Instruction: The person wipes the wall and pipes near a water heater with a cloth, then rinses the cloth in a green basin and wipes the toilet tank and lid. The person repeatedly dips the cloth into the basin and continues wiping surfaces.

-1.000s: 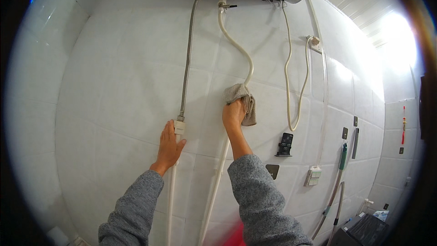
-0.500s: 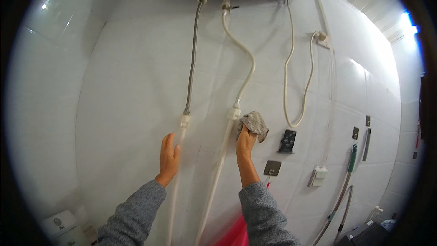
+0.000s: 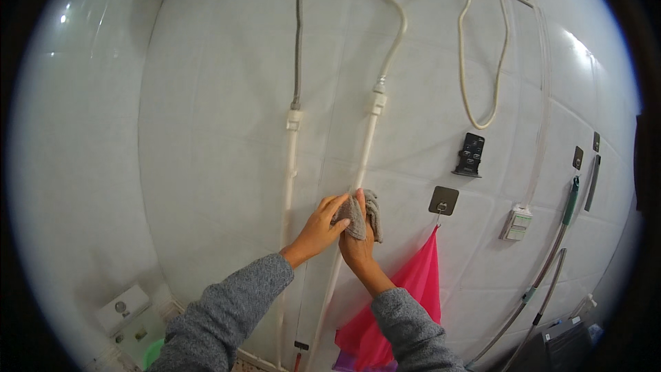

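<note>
A grey-brown cloth point(image 3: 354, 223) is bunched against the right-hand white pipe point(image 3: 367, 146), well below its joint. My right hand point(image 3: 358, 251) grips the cloth from the pipe's right side, fingers pointing up. From the left, my left hand point(image 3: 318, 233) meets it, its fingers closed on the cloth's near fold. The cloth and hands hide that stretch of pipe, so I cannot tell how far round it the cloth goes. To the left runs a second white pipe point(image 3: 289, 186), apart from both hands, with a grey braided hose point(image 3: 298, 41) joined to its top.
A pink cloth point(image 3: 420, 269) hangs from a wall hook point(image 3: 443, 201) just right of my right forearm. Further right are a black holder point(image 3: 469, 156), a white switch box point(image 3: 516, 223) and a green-handled hose point(image 3: 571, 201). A cream cable point(image 3: 463, 48) loops above.
My right hand has moved the cloth down along the right-hand pipe. My left hand, open beside the left pipe before, has come across and closed on the cloth. The view has tilted downward.
</note>
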Demonstrator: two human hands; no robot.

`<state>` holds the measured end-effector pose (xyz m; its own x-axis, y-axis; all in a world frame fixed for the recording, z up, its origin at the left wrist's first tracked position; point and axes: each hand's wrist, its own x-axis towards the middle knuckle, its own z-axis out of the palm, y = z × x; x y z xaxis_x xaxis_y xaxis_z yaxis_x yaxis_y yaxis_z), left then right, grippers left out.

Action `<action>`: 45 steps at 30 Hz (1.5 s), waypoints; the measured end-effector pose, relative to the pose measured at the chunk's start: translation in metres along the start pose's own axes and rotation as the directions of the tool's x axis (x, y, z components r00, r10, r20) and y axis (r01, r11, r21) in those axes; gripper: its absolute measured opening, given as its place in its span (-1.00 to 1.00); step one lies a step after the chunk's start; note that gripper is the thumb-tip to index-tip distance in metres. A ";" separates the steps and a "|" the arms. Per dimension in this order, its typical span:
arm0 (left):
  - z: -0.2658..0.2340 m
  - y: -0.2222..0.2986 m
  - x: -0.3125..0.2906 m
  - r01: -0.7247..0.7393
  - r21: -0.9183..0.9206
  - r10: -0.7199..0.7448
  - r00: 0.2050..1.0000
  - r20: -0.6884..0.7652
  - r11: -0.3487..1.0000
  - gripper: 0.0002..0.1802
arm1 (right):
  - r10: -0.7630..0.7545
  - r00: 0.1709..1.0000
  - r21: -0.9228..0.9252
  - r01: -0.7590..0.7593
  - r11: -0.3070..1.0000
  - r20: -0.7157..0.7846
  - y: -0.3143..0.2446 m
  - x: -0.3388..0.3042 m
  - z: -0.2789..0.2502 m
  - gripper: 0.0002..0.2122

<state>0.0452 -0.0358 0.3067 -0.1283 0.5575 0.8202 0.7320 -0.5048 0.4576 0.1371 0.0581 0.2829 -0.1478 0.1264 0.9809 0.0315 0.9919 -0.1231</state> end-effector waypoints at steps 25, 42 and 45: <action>-0.004 0.058 0.022 -0.138 0.161 0.132 0.990 0.045 0.977 -0.75 | -0.075 0.997 -0.051 0.075 0.996 -0.010 -0.011 0.016 -0.048 -0.62; 0.018 0.206 0.193 -0.123 -0.322 0.096 0.990 -0.099 0.939 -0.61 | -0.093 0.955 -0.014 0.092 0.996 -0.282 -0.065 0.134 -0.262 -0.85; 0.015 0.215 0.207 0.005 -0.488 -0.002 1.000 0.008 0.873 -0.63 | -0.110 0.968 -0.027 0.107 0.994 -0.224 -0.069 0.170 -0.265 -0.84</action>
<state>0.1860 -0.0196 0.5696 -0.1242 0.5634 0.8168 0.3114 -0.7594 0.5712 0.3715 0.0075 0.4980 0.0752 0.0105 0.9971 0.0423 0.9990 -0.0137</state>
